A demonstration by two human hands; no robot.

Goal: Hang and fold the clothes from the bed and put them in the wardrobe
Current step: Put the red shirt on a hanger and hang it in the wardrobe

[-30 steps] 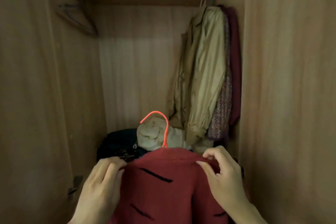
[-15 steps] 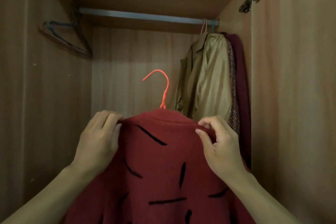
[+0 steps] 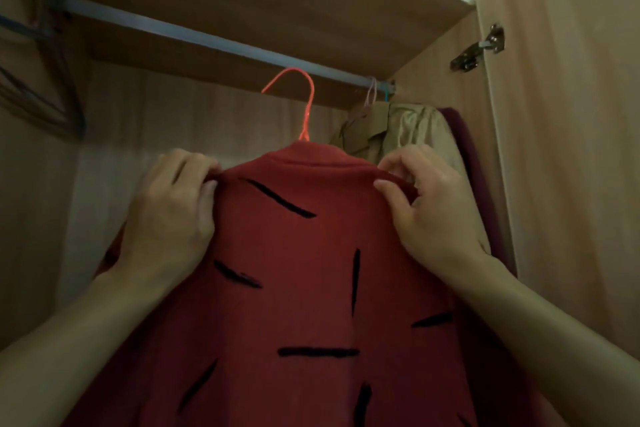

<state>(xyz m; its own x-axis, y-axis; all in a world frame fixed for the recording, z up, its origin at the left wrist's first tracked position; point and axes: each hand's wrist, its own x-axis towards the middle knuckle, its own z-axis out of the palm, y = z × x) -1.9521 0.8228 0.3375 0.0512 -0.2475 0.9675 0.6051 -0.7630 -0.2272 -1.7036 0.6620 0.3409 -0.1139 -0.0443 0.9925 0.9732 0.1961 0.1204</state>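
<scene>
Grip: left hand (image 3: 169, 215) and right hand (image 3: 429, 208) each pinch a shoulder of the red black-dashed knit garment (image 3: 294, 288). Raised since a second ago; orange wire hanger hook (image 3: 300, 94) now just beneath the pale metal wardrobe rail (image 3: 207, 40), not yet hooked on.

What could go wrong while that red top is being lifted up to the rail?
The orange hook sits right at the rail but does not look caught yet; let go early and the red top may drop. Both the left hand and right hand pinch only the shoulders, so the hanger could tilt. The beige jacket crowds the right end.
</scene>
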